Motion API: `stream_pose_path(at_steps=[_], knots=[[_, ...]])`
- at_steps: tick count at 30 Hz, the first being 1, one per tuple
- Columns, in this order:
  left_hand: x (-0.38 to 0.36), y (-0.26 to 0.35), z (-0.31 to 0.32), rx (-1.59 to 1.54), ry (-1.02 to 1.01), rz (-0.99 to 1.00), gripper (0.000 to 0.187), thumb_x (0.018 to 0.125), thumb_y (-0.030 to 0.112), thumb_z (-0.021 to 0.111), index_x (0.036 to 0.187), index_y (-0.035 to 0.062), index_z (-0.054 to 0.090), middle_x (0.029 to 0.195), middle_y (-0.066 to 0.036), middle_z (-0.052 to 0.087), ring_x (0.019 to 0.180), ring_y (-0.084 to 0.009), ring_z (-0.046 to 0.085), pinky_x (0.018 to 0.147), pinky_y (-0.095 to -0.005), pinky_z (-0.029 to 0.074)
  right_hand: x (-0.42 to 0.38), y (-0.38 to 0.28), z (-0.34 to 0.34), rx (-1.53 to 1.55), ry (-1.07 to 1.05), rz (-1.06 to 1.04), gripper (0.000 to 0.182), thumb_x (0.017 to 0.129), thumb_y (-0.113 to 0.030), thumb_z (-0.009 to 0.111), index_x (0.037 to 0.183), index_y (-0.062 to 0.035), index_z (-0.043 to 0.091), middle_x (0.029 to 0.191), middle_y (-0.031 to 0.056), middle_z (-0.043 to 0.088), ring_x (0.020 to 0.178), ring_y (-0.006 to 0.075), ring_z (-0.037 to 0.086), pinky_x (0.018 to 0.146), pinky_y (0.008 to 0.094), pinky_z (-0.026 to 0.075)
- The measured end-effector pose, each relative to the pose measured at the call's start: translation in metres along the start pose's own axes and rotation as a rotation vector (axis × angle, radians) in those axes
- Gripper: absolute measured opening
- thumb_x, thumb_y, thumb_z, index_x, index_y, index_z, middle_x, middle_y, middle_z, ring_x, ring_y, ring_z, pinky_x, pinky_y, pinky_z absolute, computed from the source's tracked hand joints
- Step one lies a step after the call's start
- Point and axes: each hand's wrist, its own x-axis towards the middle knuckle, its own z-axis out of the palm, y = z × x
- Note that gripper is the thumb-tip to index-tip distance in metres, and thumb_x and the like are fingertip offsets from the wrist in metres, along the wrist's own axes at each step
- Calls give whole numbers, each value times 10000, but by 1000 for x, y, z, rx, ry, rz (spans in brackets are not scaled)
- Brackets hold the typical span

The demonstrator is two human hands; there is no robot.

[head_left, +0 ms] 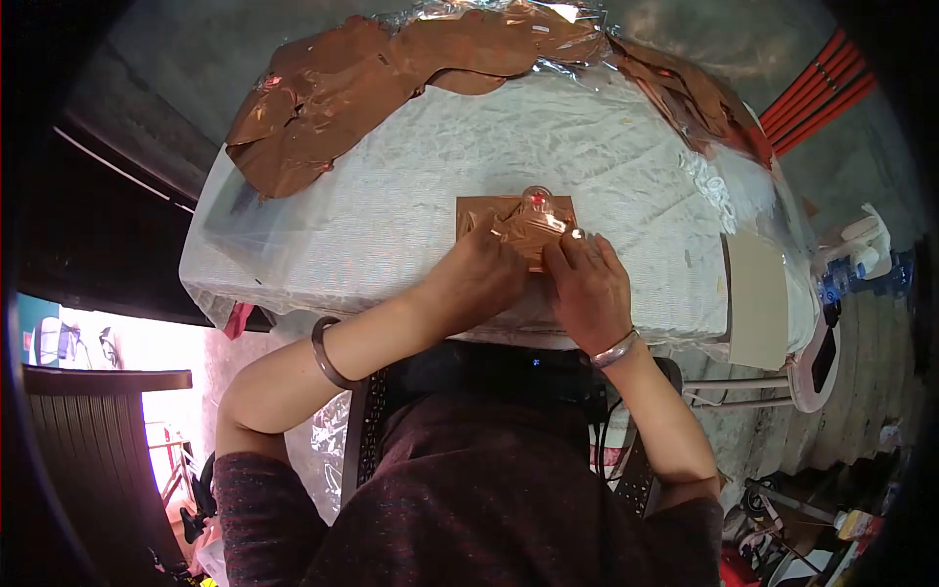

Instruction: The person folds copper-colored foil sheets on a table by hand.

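I see both hands working at the near edge of the table (pixel 391 225), which is covered in clear plastic sheeting. My left hand (pixel 476 279) presses down, fingers curled, on a square stack of copper foil sheets (pixel 479 210), while my right hand (pixel 590 287) pinches a crinkled foil piece (pixel 533 227) between thumb and fingertips. A small round clear object (pixel 536 199) sits at the stack's far side. More copper foil (pixel 333 88) lies heaped along the table's far edge.

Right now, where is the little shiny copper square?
In the head view the copper square lies flat near the middle of the white-covered table, at its near edge. The left hand and right hand press on it.
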Motion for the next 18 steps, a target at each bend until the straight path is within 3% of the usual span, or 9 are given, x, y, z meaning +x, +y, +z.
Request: stream_pose_path(at_steps=[2,6,8,12,14,15,17,18], knots=[[-3,-6,2,-51,86,10,84,734,133,551,770,82,608,676,-36,556,714,-201,602,982,-451,406,1,3,3,-98,119,-88,238,768,-40,582,1003,-27,614,1067,115,616,1051,246,583,1006,443,381],[-10,-13,-11,-21,137,-16,96,741,134,545,804,83,597,681,-31,558,691,-190,603,991,-446,408,17,5,-25,-121,62,-166,199,758,-22,581,950,-30,628,1115,127,612,1101,235,565,1015,439,383],[-16,-25,-26,-224,223,-26,96,764,137,549,808,81,614,675,-51,621,700,-210,647,1003,-473,376,23,0,-47,-124,147,-297,176,745,-42,612,918,-33,642,1074,126,641,1077,232,590,1007,428,401],[-36,-39,-75,-485,209,-65,90,774,136,552,832,89,602,693,-60,620,742,-236,645,1005,-460,380,9,-5,-68,74,98,-302,124,766,-64,628,881,-20,646,950,116,672,991,251,630,995,418,418],[-47,-43,-98,-559,121,-40,79,783,124,553,841,96,599,699,-65,617,782,-242,640,1004,-464,385,0,-14,-90,214,23,-284,73,805,-66,622,831,-2,644,850,119,674,846,275,648,869,403,481],[-52,-43,-106,-548,129,-43,79,783,124,553,841,96,599,699,-65,617,782,-242,640,1004,-464,385,-4,-21,-104,208,32,-293,73,805,-66,622,831,-2,644,850,119,674,846,275,648,869,403,481],[-61,-42,-119,-615,174,-2,83,761,107,555,835,101,593,698,-71,601,772,-260,630,1001,-467,396,-11,-34,-128,376,-277,-103,97,831,-81,612,824,10,646,798,146,655,774,297,617,709,398,492],[-69,-45,-124,-606,180,1,83,761,107,555,835,101,593,698,-71,601,772,-260,630,1001,-467,396,-16,-33,-127,374,-276,-129,159,881,-122,577,780,-17,641,768,105,664,753,235,646,631,364,483]])
